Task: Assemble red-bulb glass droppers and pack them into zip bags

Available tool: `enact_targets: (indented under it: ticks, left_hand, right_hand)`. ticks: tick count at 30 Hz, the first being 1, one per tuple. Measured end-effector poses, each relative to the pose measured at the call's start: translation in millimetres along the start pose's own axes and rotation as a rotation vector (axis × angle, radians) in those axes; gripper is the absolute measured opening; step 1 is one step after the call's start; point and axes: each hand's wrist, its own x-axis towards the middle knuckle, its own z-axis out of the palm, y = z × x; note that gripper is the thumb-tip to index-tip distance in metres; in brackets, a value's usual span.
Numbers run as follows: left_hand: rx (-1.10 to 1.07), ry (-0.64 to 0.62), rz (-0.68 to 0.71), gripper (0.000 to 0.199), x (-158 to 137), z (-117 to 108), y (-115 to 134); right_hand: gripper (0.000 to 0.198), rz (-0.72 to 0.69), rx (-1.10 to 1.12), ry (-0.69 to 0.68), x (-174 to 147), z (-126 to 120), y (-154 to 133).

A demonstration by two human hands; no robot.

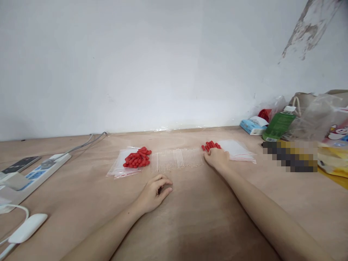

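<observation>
Red rubbery bulbs (210, 145) are touched by R hand (218, 158), grasp unclear; thin clear plastic tubes (176, 159) are lined alongside, prob. for reach; empty L hand (153, 192) is half-curled.

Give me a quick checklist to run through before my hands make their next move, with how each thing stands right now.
1. Left hand free: ok, thumb apart from the other digits, nothing visible between them.
2. Right hand gripping a piece: cannot tell; it is at the right red pile, but the hand hides its own grip.
3. Clear thin sticks spread in a row: ok, side by side between the two red piles.
4. Left plastic bags uncovered: not ok, the left red pile lies partly over them.
5. Green bottle capped: ok, white cap on.
</observation>
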Motion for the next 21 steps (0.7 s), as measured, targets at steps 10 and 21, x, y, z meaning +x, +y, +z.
enact_targets:
  ticks: [10,21]
  left_hand:
    - [-0.008,-0.009,0.009,0.017,1,-1,2]
    - [0.012,0.029,0.027,0.016,1,3,4]
  right_hand:
    - [0.032,-0.098,-0.041,0.008,-11,2,-9]
    - [0.024,-0.146,-0.101,0.012,-14,7,-23]
